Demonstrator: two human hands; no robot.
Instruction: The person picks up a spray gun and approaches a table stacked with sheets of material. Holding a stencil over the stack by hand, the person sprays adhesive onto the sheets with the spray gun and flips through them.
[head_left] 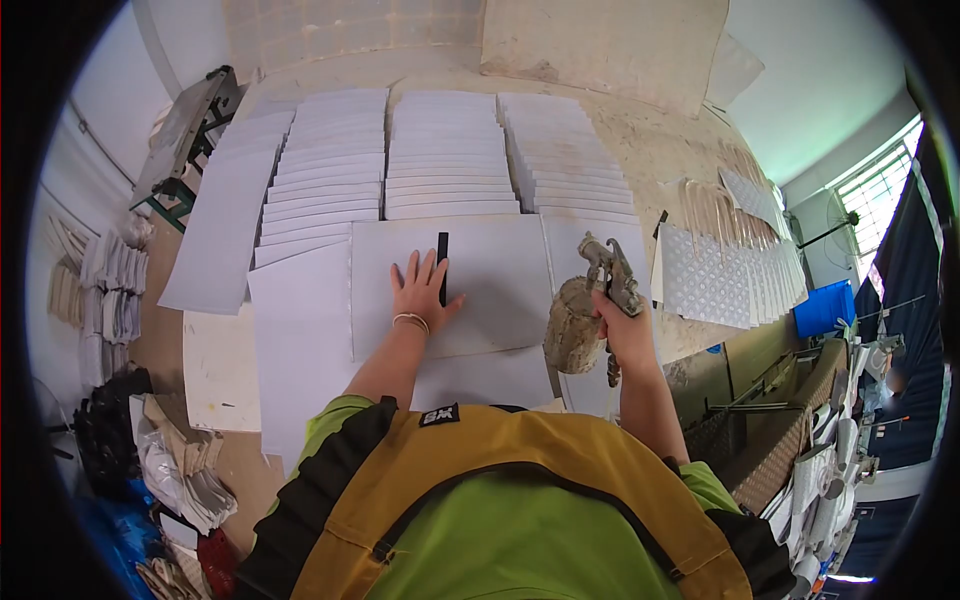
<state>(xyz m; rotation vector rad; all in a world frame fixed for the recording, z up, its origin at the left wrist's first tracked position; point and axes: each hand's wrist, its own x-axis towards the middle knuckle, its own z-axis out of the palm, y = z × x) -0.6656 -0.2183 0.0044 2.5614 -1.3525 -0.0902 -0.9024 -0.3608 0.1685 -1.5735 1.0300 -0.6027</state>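
My left hand [420, 293] lies with fingers spread on a pale rectangular board [500, 285] in front of me. A narrow black strip [443, 250] sits on that board, against my fingers on their right side. In my right hand [628, 332] is a spray gun [608, 268], gripped by its handle and held over the right part of the sheets. Its cup [573, 325] is crusted with dried material and hangs to the left of my fist. A white sheet [300, 310] extends left of the board.
Overlapping white sheets [445, 150] fill several rows beyond the board. Patterned sheets [705, 275] lie fanned at the right. A blue bin [825, 308] stands farther right. Stacked bundles [110, 300] and a black bag [110, 430] are at the left.
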